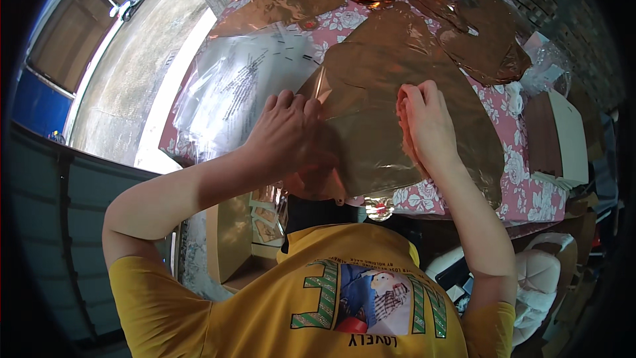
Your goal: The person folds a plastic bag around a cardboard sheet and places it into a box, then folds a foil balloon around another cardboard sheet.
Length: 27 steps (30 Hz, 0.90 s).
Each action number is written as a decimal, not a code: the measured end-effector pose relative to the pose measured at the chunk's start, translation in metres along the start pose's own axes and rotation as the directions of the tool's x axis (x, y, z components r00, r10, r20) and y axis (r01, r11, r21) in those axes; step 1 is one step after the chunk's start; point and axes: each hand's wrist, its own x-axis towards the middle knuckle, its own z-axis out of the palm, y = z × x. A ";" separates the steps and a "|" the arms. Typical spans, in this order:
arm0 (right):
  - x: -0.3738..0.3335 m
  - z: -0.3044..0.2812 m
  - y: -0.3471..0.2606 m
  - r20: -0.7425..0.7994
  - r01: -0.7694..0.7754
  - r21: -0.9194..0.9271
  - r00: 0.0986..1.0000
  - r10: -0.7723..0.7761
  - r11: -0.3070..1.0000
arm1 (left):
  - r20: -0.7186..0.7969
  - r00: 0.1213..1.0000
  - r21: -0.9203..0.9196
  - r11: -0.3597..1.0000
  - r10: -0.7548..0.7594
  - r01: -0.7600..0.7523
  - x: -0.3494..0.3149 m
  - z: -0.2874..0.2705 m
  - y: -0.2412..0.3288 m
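Left hand (pixel 286 134) lies flat, fingers extended, pinning the copper foil balloon (pixel 411 99) on the floral tablecloth (pixel 527 192). Right hand (pixel 424 126) presses edge-on along a crease, fingers straight, gripping nothing. Judgement: firm, even pressure outward avoids trapped air and wrinkles.

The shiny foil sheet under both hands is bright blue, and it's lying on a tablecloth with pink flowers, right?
Not quite. In the head view the foil sheet is coppery gold, not blue. The rest holds: the left hand and the right hand both press on it, and it lies on the tablecloth with pink flowers.
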 end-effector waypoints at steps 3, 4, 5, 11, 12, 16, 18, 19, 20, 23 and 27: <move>-0.001 0.001 0.003 0.028 -0.042 0.047 0.999 0.040 0.998 | 0.070 0.998 -0.020 1.000 0.009 -0.008 0.003 0.000 -0.001; -0.001 0.001 0.003 0.037 -0.053 0.051 0.998 0.052 0.997 | 0.071 0.997 -0.019 1.000 0.013 -0.011 0.004 0.000 0.000; -0.001 0.000 0.002 0.035 -0.057 0.052 0.998 0.055 0.997 | 0.089 0.996 -0.081 0.997 -0.010 0.017 0.005 -0.001 0.001; -0.001 -0.005 -0.004 0.023 0.010 -0.111 1.000 -0.007 0.994 | 0.370 0.917 -0.250 0.935 -0.150 0.253 0.021 -0.034 0.007; -0.001 -0.005 -0.004 0.002 0.049 -0.139 0.999 -0.049 0.989 | 0.524 0.826 -0.329 0.846 -0.206 0.420 0.025 -0.040 0.006; 0.000 -0.005 -0.005 0.009 0.059 -0.142 0.998 -0.058 0.988 | 0.553 0.805 -0.540 0.643 -0.216 0.543 0.027 -0.035 -0.004; -0.001 -0.006 -0.005 -0.003 0.077 -0.171 0.997 -0.079 0.982 | 0.628 0.760 -0.571 0.564 -0.168 0.596 0.035 -0.041 -0.006; -0.002 -0.007 -0.005 -0.014 0.097 -0.200 0.995 -0.102 0.975 | 0.638 0.759 -0.593 0.547 -0.130 0.591 0.039 -0.044 -0.005; -0.002 -0.008 -0.005 -0.019 0.093 -0.205 0.995 -0.099 0.974 | 0.646 0.758 -0.613 0.529 -0.091 0.586 0.042 -0.046 -0.003; -0.001 -0.007 -0.005 -0.025 0.092 -0.198 0.995 -0.099 0.976 | 0.624 0.781 -0.651 0.543 -0.016 0.531 0.052 -0.050 0.010; -0.001 -0.008 -0.007 -0.006 0.091 -0.162 0.996 -0.093 0.983 | 0.730 0.672 -0.570 0.658 0.129 0.493 0.076 -0.056 0.033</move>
